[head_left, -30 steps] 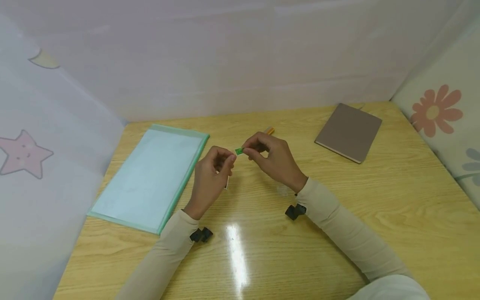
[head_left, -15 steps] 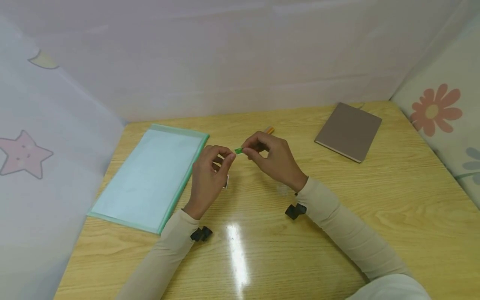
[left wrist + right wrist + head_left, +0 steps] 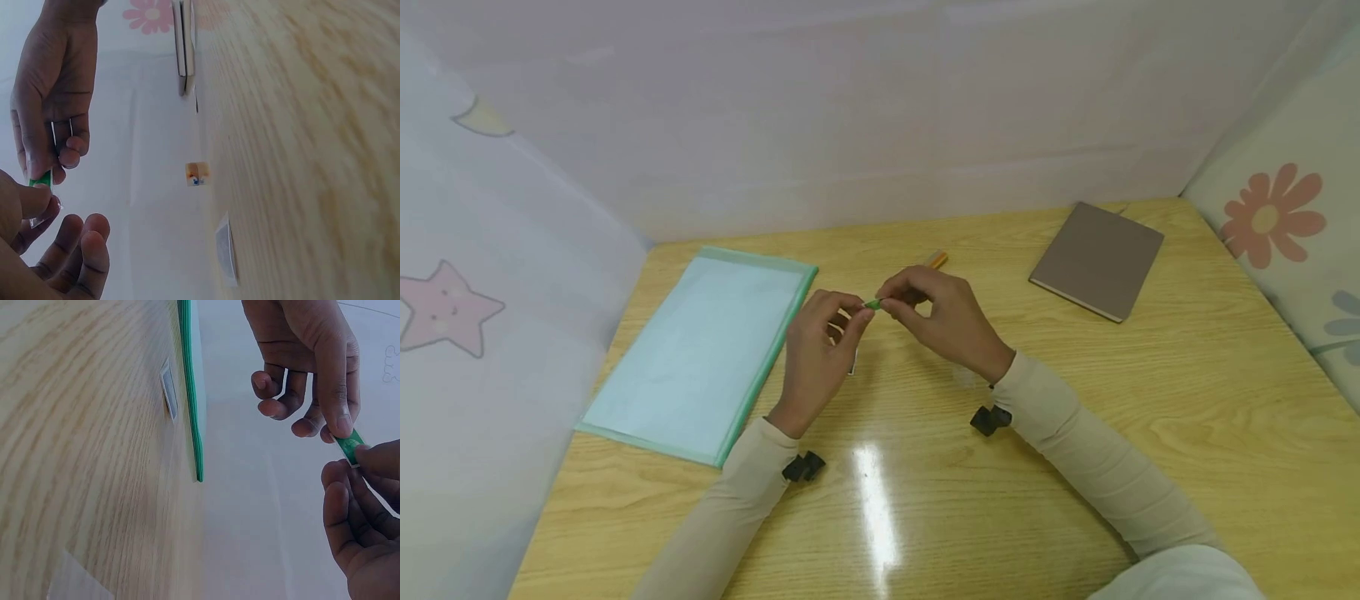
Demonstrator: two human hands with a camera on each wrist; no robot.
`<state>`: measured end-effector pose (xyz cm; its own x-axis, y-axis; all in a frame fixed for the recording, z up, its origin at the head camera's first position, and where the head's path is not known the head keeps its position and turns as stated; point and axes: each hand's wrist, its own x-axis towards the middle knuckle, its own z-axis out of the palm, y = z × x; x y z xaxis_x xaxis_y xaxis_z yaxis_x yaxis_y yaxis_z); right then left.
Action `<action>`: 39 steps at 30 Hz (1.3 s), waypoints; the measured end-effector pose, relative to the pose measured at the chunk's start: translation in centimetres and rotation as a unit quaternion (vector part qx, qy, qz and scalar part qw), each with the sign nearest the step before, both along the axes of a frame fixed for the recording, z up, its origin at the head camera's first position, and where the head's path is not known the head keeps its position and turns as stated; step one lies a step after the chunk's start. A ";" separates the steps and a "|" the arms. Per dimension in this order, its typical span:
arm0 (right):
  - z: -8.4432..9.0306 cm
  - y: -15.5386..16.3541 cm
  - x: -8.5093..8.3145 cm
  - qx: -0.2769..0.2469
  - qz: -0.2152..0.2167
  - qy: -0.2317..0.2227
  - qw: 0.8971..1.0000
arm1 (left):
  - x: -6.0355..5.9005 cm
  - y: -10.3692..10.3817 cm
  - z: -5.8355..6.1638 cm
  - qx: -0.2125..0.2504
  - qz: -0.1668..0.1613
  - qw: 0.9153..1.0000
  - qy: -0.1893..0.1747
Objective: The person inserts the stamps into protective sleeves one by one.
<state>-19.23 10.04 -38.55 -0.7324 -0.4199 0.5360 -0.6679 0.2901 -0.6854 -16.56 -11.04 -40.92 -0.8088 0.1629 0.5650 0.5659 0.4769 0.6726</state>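
Observation:
A small green stamp-like piece [image 3: 873, 305] with a white edge is held up between both hands over the table. My left hand [image 3: 816, 354] pinches its left end between thumb and forefinger, the other fingers loosely bent. Thumb and forefinger of my right hand [image 3: 951, 317] pinch the opposite end. The right wrist view shows a green face of the piece [image 3: 350, 442] between the two thumbs. A bit of clear film shows by the left fingertips in the left wrist view. Below the left hand lies a small dark rectangle [image 3: 169, 390] with a white border, partly hidden in the head view.
A clear folder [image 3: 700, 358] with green edges and white paper lies at left. The brown notebook [image 3: 1097, 262] is at back right. Behind the right hand is a small orange-patterned piece [image 3: 937, 259]. Transparent film [image 3: 964, 377] lies near the right wrist. Cloth walls enclose the table.
The green piece has tilted, so less of its face shows in the head view. The right fingertips have come slightly left, closer to the left ones.

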 end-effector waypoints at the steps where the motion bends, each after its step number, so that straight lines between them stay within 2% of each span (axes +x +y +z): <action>1: 0.0 0.0 0.0 -0.001 -0.002 0.001 1.000 | 0.0 0.0 0.0 0.001 0.001 1.000 -0.001; 7: -0.1 0.1 -0.2 -0.004 -0.018 0.019 1.000 | 0.1 0.0 0.1 0.012 0.001 1.000 -0.012; 15: -0.2 -0.2 -0.1 0.002 -0.007 0.044 0.999 | 0.1 0.1 0.1 0.004 -0.003 1.000 -0.015; 26: -0.2 0.0 0.1 0.008 -0.006 0.049 0.999 | 0.2 0.1 0.2 0.000 0.005 1.000 -0.014; 39: -0.6 -0.3 0.1 0.013 0.005 0.054 0.998 | 0.2 0.1 -0.1 0.004 -0.003 1.000 -0.014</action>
<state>-19.15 9.76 -39.11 -0.6668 -0.4413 0.6005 -0.7403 0.2996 -0.6018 -16.40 -10.91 -41.00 -0.8233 0.1632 0.5436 0.5497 0.4676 0.6922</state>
